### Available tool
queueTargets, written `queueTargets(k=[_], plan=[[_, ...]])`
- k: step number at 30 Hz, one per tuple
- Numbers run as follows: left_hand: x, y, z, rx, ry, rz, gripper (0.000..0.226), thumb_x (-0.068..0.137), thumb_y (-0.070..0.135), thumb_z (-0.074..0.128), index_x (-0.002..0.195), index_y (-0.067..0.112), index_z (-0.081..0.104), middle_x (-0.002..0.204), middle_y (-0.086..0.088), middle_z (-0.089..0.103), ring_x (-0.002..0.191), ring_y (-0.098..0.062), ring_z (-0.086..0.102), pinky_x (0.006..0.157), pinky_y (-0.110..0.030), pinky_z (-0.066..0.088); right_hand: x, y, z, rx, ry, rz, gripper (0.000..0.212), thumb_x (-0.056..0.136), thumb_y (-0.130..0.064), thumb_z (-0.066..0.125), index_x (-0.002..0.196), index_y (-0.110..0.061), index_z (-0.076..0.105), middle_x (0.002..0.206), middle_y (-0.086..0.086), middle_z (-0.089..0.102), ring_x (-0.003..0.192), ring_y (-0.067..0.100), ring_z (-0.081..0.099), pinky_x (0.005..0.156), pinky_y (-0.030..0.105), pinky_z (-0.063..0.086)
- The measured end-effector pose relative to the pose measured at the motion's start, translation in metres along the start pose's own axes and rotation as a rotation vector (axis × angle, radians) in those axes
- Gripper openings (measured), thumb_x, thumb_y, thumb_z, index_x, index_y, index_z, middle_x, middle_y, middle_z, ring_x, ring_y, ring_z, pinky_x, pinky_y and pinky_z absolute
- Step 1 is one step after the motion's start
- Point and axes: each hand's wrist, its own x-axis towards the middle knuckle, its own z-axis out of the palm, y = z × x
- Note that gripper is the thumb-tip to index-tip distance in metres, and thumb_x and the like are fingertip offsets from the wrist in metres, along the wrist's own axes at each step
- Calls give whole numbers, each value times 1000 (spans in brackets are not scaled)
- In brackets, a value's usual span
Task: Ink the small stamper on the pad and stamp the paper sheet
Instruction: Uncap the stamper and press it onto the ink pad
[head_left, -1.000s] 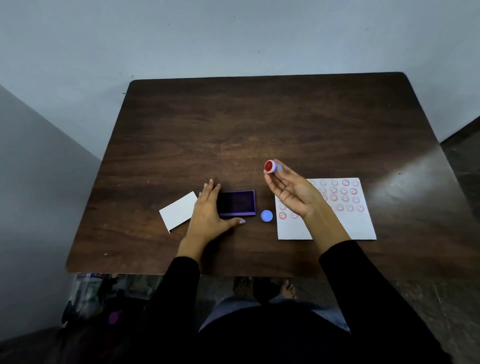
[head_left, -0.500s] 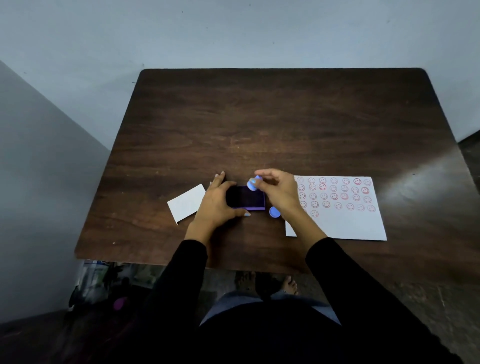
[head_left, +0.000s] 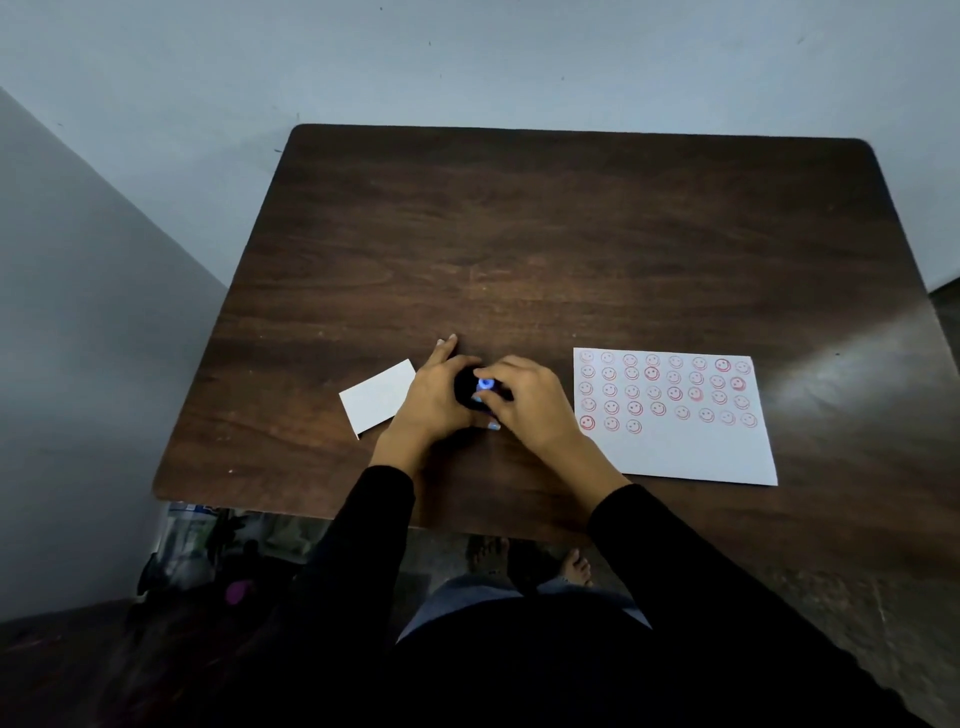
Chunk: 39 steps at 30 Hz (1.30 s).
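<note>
My right hand (head_left: 535, 405) pinches the small blue stamper (head_left: 485, 385) from above and holds it down on the dark ink pad (head_left: 464, 387), which shows only as a dark patch between my two hands. My left hand (head_left: 434, 402) grips the pad's left side and steadies it on the table. The white paper sheet (head_left: 691, 447) lies to the right, with several rows of red smiley stamps across its upper half and a blank lower half. The stamper's blue cap is hidden under my right hand.
A small white card (head_left: 376, 396), the pad's lid, lies left of my left hand. The dark wooden table (head_left: 519, 249) stands against a pale wall, with its near edge close to my forearms. Bags sit on the floor at lower left.
My right hand has turned the stamper face down, carried it left from above the paper and lowered it onto the ink pad. My left hand stays on the pad.
</note>
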Motion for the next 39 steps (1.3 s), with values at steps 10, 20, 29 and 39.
queueTargets(k=[10, 20, 29, 39], plan=[[2, 1, -1, -4, 7, -14, 82, 49, 19, 90, 124, 14, 57, 153, -15, 26, 144, -25, 19, 110, -31, 27, -3, 0, 0, -38, -19, -30, 27, 83, -1, 58, 109, 1, 64, 107, 19, 68, 103, 34, 59, 91, 43, 48], [-2, 7, -5, -15, -2, -31, 77, 53, 13, 87, 123, 14, 57, 153, -15, 25, 143, -25, 19, 110, -31, 26, -5, -4, 6, -81, -11, -4, 24, 81, -3, 60, 104, 2, 64, 99, 20, 67, 97, 36, 57, 85, 41, 45], [-3, 5, -3, -35, -5, -34, 76, 54, 14, 87, 124, 14, 56, 154, -15, 24, 144, -25, 18, 111, -30, 23, -3, -8, 5, -74, -46, 50, 28, 81, -3, 60, 109, -2, 63, 107, 17, 67, 104, 32, 54, 88, 40, 44], [-4, 5, -4, -48, -13, -29, 78, 52, 15, 88, 123, 14, 56, 154, -16, 23, 144, -26, 16, 112, -32, 23, 0, -12, 4, -122, -52, 100, 25, 81, -5, 60, 106, -5, 63, 104, 14, 68, 102, 29, 53, 82, 38, 43]])
